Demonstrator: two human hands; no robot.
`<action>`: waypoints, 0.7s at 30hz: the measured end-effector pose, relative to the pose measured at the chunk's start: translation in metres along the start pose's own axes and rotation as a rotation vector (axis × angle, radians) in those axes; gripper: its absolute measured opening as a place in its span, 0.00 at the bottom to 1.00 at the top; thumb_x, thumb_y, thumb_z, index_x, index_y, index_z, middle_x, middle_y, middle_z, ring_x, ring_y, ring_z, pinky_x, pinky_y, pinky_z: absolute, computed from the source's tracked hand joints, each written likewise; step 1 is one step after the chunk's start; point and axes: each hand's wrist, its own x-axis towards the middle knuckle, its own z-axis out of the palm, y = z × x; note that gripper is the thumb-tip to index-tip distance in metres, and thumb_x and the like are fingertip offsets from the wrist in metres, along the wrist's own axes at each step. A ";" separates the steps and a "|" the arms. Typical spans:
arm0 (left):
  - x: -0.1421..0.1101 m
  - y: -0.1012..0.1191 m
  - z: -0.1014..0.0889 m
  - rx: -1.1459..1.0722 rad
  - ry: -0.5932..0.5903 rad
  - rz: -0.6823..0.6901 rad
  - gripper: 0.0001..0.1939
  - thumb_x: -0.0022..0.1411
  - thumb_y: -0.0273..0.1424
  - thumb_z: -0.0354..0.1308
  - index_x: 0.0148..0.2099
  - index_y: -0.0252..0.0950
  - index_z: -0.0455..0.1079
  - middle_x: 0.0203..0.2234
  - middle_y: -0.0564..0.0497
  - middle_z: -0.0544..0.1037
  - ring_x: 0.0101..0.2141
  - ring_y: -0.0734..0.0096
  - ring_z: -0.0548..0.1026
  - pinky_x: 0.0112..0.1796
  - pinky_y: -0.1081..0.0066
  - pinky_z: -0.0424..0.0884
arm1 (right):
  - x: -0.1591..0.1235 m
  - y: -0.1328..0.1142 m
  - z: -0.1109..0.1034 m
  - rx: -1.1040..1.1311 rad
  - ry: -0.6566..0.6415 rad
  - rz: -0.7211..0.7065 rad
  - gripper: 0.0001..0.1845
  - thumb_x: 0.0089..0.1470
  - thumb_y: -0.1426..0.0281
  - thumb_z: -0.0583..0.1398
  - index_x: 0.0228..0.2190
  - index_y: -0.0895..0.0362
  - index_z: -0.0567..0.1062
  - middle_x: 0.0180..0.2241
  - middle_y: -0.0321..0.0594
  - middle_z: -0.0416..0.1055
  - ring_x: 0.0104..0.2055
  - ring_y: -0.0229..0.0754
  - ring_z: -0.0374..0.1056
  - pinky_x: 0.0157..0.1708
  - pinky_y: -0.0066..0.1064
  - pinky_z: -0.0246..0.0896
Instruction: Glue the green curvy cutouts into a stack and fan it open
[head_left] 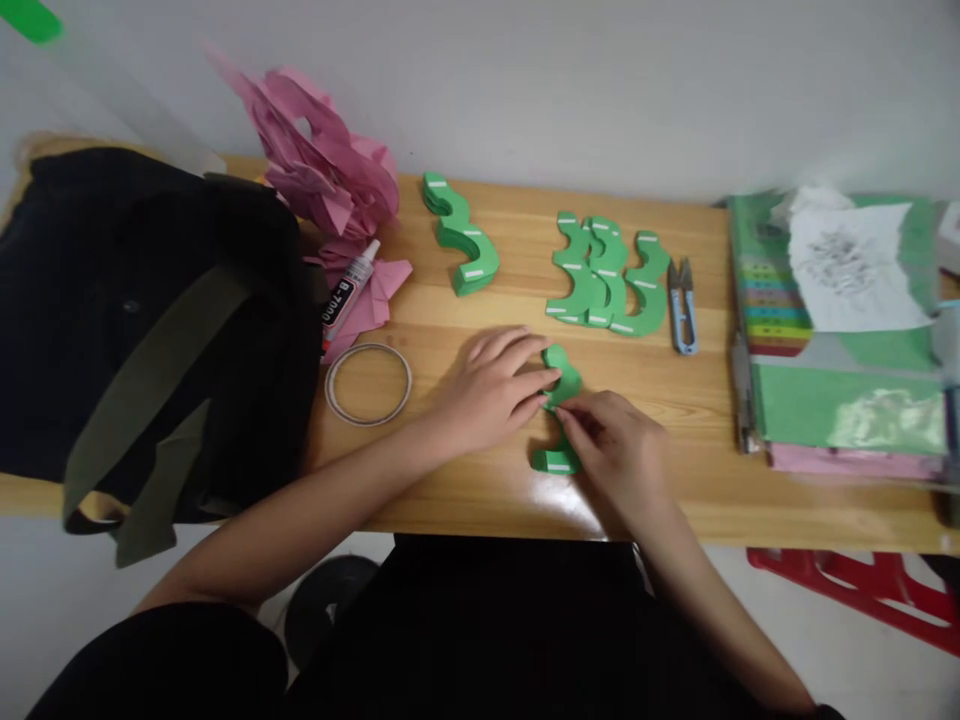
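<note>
A green wavy paper cutout (568, 380) lies on the table in front of me, with a white strip across its lower end. My left hand (499, 390) rests beside it, fingers stretched out and spread, their tips touching its left edge. At the middle of the cutout, my right hand (619, 445) has thumb and forefinger pinched together. Whatever sits between those fingertips is too small to make out. Behind my hands are a neat stack of similar green cutouts (480, 255) and an overlapping group of green cutouts (577, 290), all bearing short white strips.
Blue thread snips (682, 310) lie right of the cutouts. A tape roll (369, 384), a glue tube (349, 290) and crumpled pink paper (330, 160) are to the left, beside a black bag (150, 330). Green packages (847, 390) with a torn white paper (847, 265) occupy the right.
</note>
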 end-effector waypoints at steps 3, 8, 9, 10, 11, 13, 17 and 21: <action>0.000 0.000 0.000 0.000 0.001 0.002 0.12 0.64 0.31 0.56 0.48 0.40 0.74 0.54 0.46 0.71 0.57 0.56 0.64 0.56 0.51 0.61 | 0.002 -0.003 0.002 -0.013 -0.007 0.042 0.06 0.55 0.69 0.58 0.28 0.55 0.74 0.24 0.38 0.73 0.23 0.37 0.66 0.26 0.30 0.62; 0.000 0.000 -0.001 0.009 -0.011 0.004 0.12 0.64 0.31 0.56 0.49 0.38 0.74 0.55 0.45 0.71 0.58 0.55 0.63 0.57 0.52 0.60 | 0.007 -0.009 0.005 -0.023 -0.010 0.095 0.05 0.51 0.69 0.58 0.26 0.55 0.72 0.22 0.36 0.70 0.21 0.36 0.62 0.23 0.28 0.57; 0.000 0.000 -0.001 0.009 -0.016 0.000 0.13 0.64 0.31 0.57 0.49 0.39 0.74 0.55 0.45 0.70 0.58 0.55 0.63 0.57 0.52 0.60 | 0.008 -0.010 0.005 -0.026 -0.011 0.104 0.04 0.50 0.70 0.58 0.26 0.56 0.72 0.22 0.36 0.69 0.20 0.36 0.62 0.23 0.28 0.56; 0.000 0.000 -0.001 0.008 -0.019 -0.003 0.13 0.63 0.31 0.57 0.50 0.39 0.74 0.55 0.45 0.70 0.58 0.55 0.63 0.57 0.51 0.60 | 0.008 -0.011 0.005 -0.033 -0.009 0.114 0.04 0.50 0.70 0.58 0.25 0.56 0.72 0.21 0.36 0.69 0.20 0.36 0.61 0.22 0.28 0.55; 0.000 0.000 -0.001 0.006 -0.022 -0.006 0.13 0.63 0.31 0.57 0.50 0.39 0.74 0.55 0.45 0.70 0.58 0.55 0.63 0.57 0.51 0.60 | 0.009 -0.012 0.006 -0.043 -0.009 0.126 0.03 0.49 0.70 0.58 0.25 0.56 0.71 0.21 0.36 0.69 0.20 0.36 0.61 0.22 0.27 0.54; 0.000 0.000 -0.001 0.000 -0.028 -0.007 0.13 0.63 0.30 0.58 0.50 0.40 0.74 0.55 0.45 0.70 0.58 0.54 0.62 0.56 0.51 0.60 | 0.009 -0.014 0.007 -0.065 -0.010 0.150 0.03 0.48 0.70 0.58 0.25 0.56 0.71 0.22 0.37 0.69 0.21 0.36 0.61 0.22 0.28 0.54; 0.001 0.000 -0.002 -0.001 -0.033 -0.007 0.13 0.63 0.30 0.58 0.50 0.39 0.74 0.55 0.45 0.70 0.58 0.55 0.62 0.57 0.51 0.60 | 0.009 -0.017 0.010 -0.086 0.002 0.177 0.03 0.47 0.70 0.57 0.25 0.55 0.70 0.22 0.38 0.69 0.22 0.38 0.62 0.23 0.29 0.55; 0.000 0.001 -0.001 0.008 -0.011 0.005 0.13 0.63 0.30 0.58 0.49 0.38 0.74 0.55 0.46 0.70 0.58 0.55 0.63 0.57 0.52 0.60 | 0.006 -0.014 0.009 -0.080 0.012 0.151 0.04 0.46 0.73 0.56 0.27 0.56 0.71 0.23 0.37 0.69 0.22 0.37 0.62 0.24 0.29 0.57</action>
